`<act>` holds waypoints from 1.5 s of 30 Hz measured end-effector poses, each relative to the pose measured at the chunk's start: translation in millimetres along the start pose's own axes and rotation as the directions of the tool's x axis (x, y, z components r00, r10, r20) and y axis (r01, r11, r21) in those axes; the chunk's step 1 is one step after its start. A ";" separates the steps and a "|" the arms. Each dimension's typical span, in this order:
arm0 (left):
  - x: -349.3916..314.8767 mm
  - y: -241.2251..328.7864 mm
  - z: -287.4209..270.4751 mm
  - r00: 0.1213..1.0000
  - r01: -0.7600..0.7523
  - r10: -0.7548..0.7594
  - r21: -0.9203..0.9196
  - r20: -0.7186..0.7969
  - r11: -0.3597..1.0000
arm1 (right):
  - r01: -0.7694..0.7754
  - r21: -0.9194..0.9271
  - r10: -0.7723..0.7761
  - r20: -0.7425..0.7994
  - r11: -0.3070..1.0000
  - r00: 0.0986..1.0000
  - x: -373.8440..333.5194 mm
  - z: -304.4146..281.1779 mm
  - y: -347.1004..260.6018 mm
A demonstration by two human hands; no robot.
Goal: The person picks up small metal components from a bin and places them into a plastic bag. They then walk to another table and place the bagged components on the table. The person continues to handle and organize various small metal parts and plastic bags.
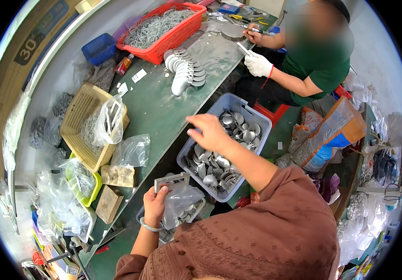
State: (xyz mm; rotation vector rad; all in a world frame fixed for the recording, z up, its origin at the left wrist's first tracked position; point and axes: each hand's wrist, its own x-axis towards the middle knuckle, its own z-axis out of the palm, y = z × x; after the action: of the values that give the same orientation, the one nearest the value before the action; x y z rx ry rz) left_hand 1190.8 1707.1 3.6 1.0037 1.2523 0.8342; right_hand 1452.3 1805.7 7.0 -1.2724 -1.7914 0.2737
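My left hand [154,205] grips a grey rectangular metal frame [177,179] with a slot through it, close to the table's edge. My right hand [209,132] is stretched out, fingers apart and holding nothing, over the near side of a blue-grey plastic basket [267,122]. Inside that basket lie many shiny metal pieces [210,168], rounded and spoon-like. Below my left hand, a clear plastic bag [175,205] lies over a smaller container with similar metal pieces. A fanned row of flat grey metal discs [180,84] rests on the green table [159,112].
On the table stand a red basket of wire loops [156,56], a beige basket [77,109], a small blue basket [99,49] and wooden blocks [109,204]. Across the corner sits a co-worker in green [324,70], one hand gloved, handling tools. Sacks [320,135] stand at right.
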 end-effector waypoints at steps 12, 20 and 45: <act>-26.5 -9.6 -26.5 0.993 0.043 -0.041 0.015 -0.109 0.999 | -0.467 0.114 0.480 -0.193 0.877 0.856 25.6 -39.2 60.9; -27.2 -8.6 -30.6 0.995 0.046 -0.047 -0.006 -0.084 0.999 | -0.657 0.280 0.712 -0.217 0.700 0.667 49.7 -76.9 126.5; -48.8 -22.3 -51.4 0.972 0.095 -0.099 -0.027 -0.214 0.995 | -0.688 -0.461 0.611 -0.331 0.560 0.719 15.2 -95.1 207.4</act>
State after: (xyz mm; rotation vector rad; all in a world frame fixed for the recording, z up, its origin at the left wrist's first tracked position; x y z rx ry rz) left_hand 1132.3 1661.5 -1.2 0.8479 1.4650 0.8929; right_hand 1657.4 1882.8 -58.7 -2.3295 -1.2236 0.0504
